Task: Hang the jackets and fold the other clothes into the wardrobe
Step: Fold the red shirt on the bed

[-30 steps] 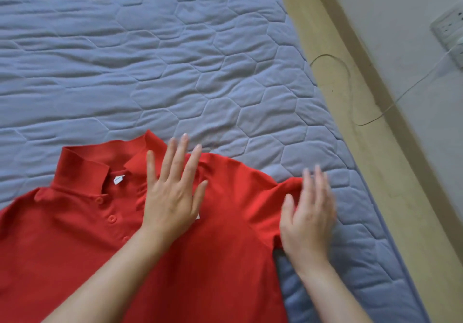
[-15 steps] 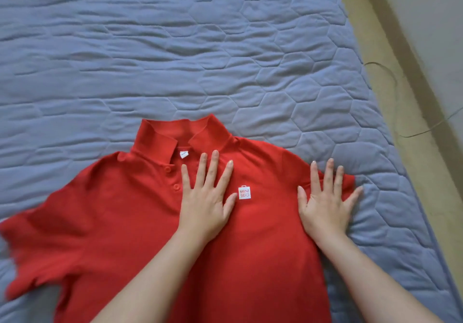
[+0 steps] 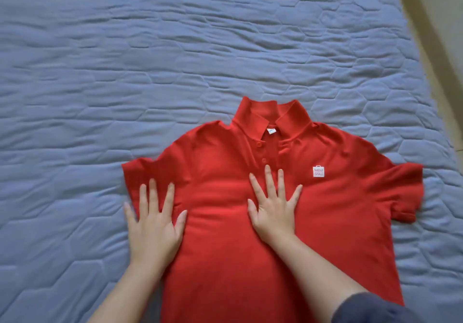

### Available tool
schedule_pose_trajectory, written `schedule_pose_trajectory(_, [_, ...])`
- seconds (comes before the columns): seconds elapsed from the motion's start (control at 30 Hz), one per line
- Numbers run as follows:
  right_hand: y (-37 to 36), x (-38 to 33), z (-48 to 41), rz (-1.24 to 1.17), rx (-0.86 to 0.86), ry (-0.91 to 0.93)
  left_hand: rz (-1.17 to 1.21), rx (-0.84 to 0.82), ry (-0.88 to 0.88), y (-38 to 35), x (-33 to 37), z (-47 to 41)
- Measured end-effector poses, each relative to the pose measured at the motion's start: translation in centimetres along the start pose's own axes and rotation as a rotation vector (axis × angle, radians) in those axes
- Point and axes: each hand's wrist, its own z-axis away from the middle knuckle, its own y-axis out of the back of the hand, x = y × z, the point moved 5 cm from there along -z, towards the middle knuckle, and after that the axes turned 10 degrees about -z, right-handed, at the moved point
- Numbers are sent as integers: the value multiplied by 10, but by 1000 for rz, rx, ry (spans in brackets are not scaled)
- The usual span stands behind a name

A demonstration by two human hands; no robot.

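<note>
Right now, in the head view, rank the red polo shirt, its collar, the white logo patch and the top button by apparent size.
1. red polo shirt, by far the largest
2. collar
3. white logo patch
4. top button, the smallest

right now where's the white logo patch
Head view: the white logo patch sits on the red polo shirt, up and right of the right hand.

Polo shirt [image 3: 250, 247] flat on quilted mattress [image 3: 125, 71]
</note>
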Motion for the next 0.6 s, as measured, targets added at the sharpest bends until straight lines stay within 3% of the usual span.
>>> schedule_pose_trajectory(0.1, [-8,2,-6,25,20,-9,95,-18,-14,-20,-17,-3])
schedule_pose_trajectory(0.17, [-8,2,-7,27,43,-9,343,69,34,-18,-21,-2])
schedule_pose_trajectory(0.23, [-10,2,-8,31,54,-4,857,161,233,-8,-37,-1])
schedule_pose_trajectory(0.3, [-11,1,-8,27,44,-1,1320,187,588,-10,-57,-6])
schedule_pose_trajectory(0.37, [-10,3,-8,0,19,-3,1610,-15,813,-14,-58,-21])
schedule_pose_trajectory(0.4, [-10,3,-8,-17,2,-4,1655,-134,824,-12,-56,-28])
schedule_pose_trajectory(0.43, [-8,2,-9,-38,-22,-1,1616,-194,792,-4,-55,-34])
schedule_pose_trajectory(0.5, [0,3,-11,-114,-85,19,1387,-41,622,28,-54,-44])
schedule_pose_trajectory(0.57, [17,6,-11,-307,-165,42,1239,174,313,82,-25,-40])
schedule_pose_trajectory(0.6, [29,10,-8,-446,-175,58,1196,165,135,102,2,-35])
